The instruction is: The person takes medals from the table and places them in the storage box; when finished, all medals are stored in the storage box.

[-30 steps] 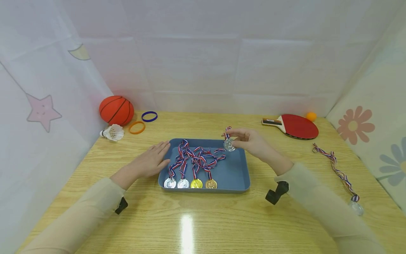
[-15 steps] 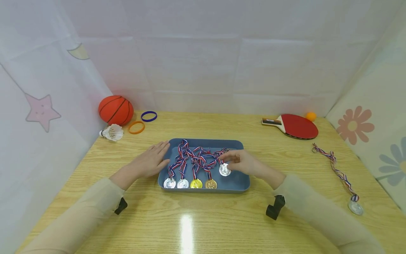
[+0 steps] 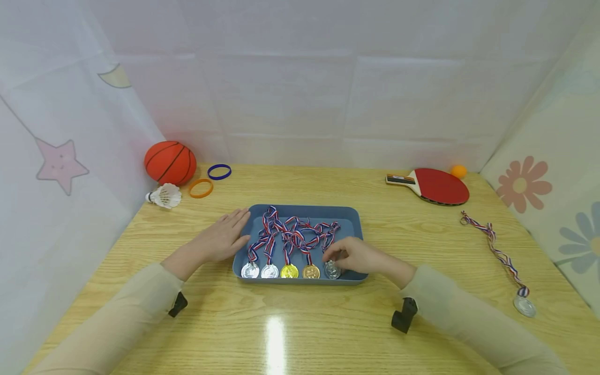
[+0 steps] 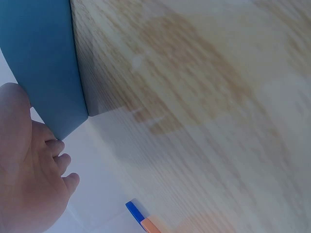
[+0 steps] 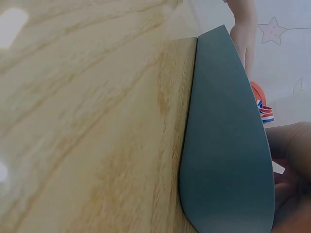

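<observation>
A blue tray stands on the table with several medals in it, their striped ribbons tangled behind them. Along its front lie two silver medals, a gold medal, a bronze medal and, furthest right, another silver medal. My right hand pinches that last silver medal by its upper right side, low inside the tray. In the right wrist view the tray wall hides the fingertips. My left hand rests on the tray's left rim with fingers extended; the left wrist view shows its fingers beside the tray wall.
At the back left are a toy basketball, a shuttlecock, an orange wristband and a blue wristband. A table tennis bat and orange ball lie back right. Another silver medal lies far right.
My right hand has brought the silver medal from above the tray's back right rim down and forward to the right end of the front row. The left hand has stayed in place.
</observation>
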Available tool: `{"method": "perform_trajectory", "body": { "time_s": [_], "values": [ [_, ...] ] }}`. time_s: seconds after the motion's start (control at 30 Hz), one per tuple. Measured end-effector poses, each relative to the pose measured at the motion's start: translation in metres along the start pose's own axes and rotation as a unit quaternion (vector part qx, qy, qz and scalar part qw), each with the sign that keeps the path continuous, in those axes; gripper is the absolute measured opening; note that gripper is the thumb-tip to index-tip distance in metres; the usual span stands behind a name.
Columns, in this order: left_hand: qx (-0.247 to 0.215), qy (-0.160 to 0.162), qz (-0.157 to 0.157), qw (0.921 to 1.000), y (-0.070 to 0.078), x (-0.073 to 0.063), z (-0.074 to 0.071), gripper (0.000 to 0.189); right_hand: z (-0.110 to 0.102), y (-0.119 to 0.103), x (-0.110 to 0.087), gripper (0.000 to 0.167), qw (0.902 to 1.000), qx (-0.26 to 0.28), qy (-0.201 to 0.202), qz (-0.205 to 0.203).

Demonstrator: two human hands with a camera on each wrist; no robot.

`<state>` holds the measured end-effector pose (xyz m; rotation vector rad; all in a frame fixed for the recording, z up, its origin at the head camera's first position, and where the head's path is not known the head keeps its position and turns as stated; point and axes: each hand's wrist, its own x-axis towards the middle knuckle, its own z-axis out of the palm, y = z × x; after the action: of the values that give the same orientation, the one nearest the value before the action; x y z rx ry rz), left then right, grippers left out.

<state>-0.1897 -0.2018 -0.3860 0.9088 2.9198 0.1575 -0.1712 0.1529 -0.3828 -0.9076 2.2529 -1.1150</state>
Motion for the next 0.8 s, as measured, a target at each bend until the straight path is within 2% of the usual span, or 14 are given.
{"method": "perform_trajectory", "body": {
  "time_s": [0.3,0.8],
  "values": [
    [-0.001,0.0,0.002,1.0,0.0,-0.0005,-0.0001,0.062,0.0061,0.0049,0.0023,0.016,0.9978,-0.062,-0.005,-0.024],
    [0.0,-0.003,-0.004,1.0,0.0006,-0.0002,-0.0008,0.063,0.0069,0.0034,0.004,0.016,0.9968,-0.077,-0.003,-0.024]
  ]
}}
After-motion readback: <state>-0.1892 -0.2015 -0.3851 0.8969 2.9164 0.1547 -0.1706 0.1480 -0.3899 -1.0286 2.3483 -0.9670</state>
